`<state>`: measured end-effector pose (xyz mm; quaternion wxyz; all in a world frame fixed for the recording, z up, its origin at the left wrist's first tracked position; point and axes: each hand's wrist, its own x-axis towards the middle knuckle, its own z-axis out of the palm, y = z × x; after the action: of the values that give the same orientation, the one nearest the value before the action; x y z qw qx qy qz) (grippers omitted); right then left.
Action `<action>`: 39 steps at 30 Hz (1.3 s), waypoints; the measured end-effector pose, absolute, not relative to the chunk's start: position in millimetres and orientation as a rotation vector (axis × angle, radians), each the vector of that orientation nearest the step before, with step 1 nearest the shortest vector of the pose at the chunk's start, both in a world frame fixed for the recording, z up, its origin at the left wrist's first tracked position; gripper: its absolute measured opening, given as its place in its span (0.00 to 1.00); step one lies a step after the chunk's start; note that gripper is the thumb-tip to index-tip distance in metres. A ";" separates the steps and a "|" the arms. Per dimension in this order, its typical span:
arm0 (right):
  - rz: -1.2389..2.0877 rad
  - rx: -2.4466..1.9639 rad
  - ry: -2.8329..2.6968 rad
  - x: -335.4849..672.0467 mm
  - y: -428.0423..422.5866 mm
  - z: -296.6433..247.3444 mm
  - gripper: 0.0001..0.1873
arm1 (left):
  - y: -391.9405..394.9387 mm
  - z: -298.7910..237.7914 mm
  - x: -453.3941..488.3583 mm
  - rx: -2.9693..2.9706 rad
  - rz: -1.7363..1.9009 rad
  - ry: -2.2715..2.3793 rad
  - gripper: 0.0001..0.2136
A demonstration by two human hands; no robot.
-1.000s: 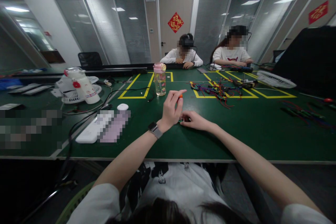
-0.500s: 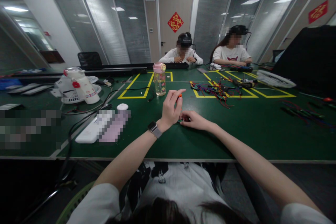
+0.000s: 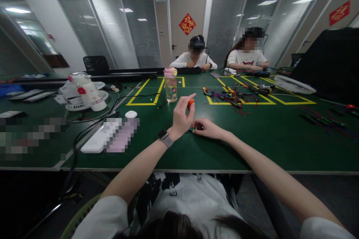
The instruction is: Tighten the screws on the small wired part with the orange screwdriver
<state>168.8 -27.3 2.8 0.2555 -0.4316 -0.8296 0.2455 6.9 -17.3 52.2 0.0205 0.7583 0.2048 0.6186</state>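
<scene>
My left hand (image 3: 182, 116), with a watch on its wrist, is closed round a small screwdriver whose orange handle (image 3: 191, 103) shows between the fingers. The tool stands roughly upright, its tip hidden behind my hands. Just below and to the right, my right hand (image 3: 206, 128) rests on the table and pinches a small green circuit board (image 3: 192, 129). Most of the board is covered by my fingers. Beyond my left hand stands a clear bottle with a pink lid (image 3: 170, 84).
A tangle of wired circuit boards (image 3: 228, 97) lies on the green table (image 3: 168, 157) at the centre right, with more wired boards (image 3: 322, 117) farther right. To the left are a white power bank (image 3: 94, 143), a white case (image 3: 131, 114) and a fan (image 3: 89, 93). Two people sit opposite.
The fingers of my left hand have shifted slightly round the screwdriver, and more of its orange handle shows. My right hand stays in place.
</scene>
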 end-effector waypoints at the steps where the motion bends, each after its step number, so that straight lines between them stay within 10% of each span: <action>1: 0.665 -1.171 -2.252 168.8 -27.4 2.8 0.06 | -16.6 51.9 7.2 2.352 1.941 0.651 0.11; 39: 0.658 -1.121 -2.261 169.4 -26.7 1.8 0.05 | -16.5 51.2 5.8 2.350 2.009 0.616 0.12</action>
<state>169.4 -26.7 1.8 0.2636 -0.4146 -0.8363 0.2435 5.8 -16.5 51.2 -0.0054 0.7454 0.1955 0.6373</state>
